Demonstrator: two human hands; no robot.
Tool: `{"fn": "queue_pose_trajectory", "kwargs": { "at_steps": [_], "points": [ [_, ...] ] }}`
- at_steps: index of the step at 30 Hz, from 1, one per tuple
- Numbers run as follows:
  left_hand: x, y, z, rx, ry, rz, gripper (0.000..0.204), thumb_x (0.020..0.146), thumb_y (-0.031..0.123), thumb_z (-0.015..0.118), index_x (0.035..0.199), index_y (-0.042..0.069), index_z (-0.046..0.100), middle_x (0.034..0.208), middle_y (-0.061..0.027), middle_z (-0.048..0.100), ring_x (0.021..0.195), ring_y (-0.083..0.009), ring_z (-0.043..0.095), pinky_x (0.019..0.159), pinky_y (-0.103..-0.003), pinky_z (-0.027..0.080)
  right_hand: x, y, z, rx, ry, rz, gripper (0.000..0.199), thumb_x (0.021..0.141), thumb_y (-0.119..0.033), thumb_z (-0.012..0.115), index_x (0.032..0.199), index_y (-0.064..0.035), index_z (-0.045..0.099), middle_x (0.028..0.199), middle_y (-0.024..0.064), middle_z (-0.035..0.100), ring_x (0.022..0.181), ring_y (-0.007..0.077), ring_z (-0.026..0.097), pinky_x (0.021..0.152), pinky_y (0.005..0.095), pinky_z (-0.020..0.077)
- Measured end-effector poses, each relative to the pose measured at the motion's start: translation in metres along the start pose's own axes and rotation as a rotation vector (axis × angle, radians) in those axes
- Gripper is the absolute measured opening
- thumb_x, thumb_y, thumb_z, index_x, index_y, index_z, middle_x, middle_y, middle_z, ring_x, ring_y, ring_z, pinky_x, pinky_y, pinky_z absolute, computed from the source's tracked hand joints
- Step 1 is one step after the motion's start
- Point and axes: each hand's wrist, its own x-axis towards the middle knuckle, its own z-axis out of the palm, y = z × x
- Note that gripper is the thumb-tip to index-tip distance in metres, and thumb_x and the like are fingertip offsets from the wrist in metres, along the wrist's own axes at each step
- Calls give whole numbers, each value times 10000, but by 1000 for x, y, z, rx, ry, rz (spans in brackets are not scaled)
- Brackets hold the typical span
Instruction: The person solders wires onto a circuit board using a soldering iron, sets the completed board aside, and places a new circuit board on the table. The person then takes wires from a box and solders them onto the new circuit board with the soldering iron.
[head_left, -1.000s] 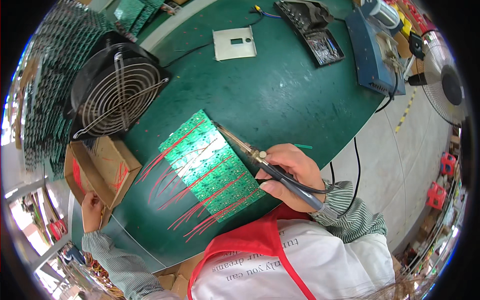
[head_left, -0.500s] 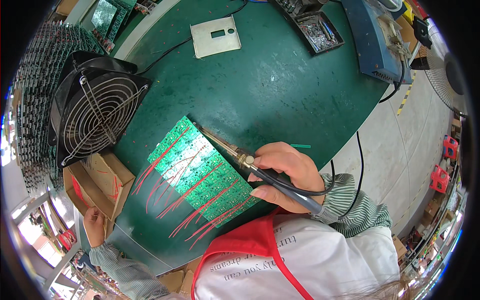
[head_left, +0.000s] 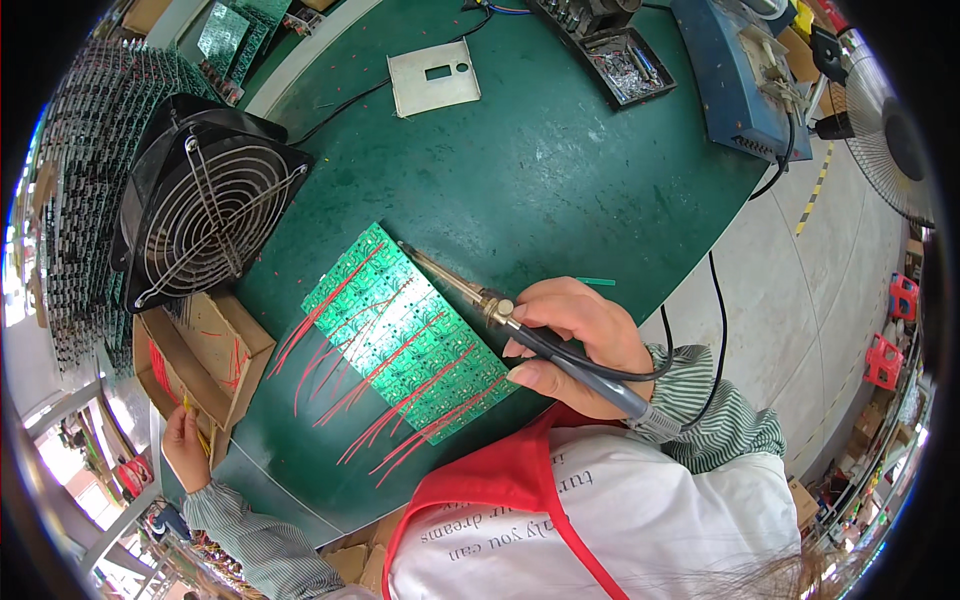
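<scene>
A green circuit board [head_left: 410, 340] lies tilted on the green table, with several thin red wires [head_left: 375, 375] running across it and over its lower left edge. My right hand [head_left: 585, 335] is closed around a soldering iron [head_left: 570, 365], whose long metal tip lies along the board's upper right edge; I cannot tell if they touch. At the front edge of a cardboard box [head_left: 245, 345], my left hand [head_left: 186, 447] pinches a thin yellow thing [head_left: 187, 403], its kind too small to make out. Red wires lie inside the box's compartments.
A black fan [head_left: 215, 210] with a wire guard stands behind the box, beside tall stacks of circuit boards [head_left: 80, 200]. Farther back are a pale metal plate [head_left: 434, 78], a black tray of scraps [head_left: 630, 70] and a blue machine [head_left: 735, 90]. The iron's cable [head_left: 720, 330] hangs at right.
A thin yellow thing now shows in my left hand's fingers at the box. My right hand keeps the soldering iron beside the board. The whole view has shifted slightly.
</scene>
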Motion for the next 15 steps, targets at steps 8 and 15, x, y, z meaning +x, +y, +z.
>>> {"fn": "queue_pose_trajectory", "kwargs": {
  "at_steps": [8, 15],
  "points": [
    [-43, 82, -22, 251, 222, 274, 198, 940, 132, 530, 1015, -35, 605, 829, -115, 626, 744, -187, 583, 711, -301, 455, -16, -11, -12, 88, 5, 136, 405, 848, -73, 678, 1181, 0, 458, 1068, 161, 509, 813, 183, 634, 691, 271, 534],
    [-100, 140, 14, 1154, -67, 473, 105, 785, 39, 560, 883, 46, 596, 775, -112, 560, 731, -281, 577, 602, -379, 486, -25, -16, -21, 103, 171, 179, 371, 802, -193, 733, 1076, -48, 531, 921, 101, 593, 723, 180, 604, 628, 273, 501]
  ]
}}
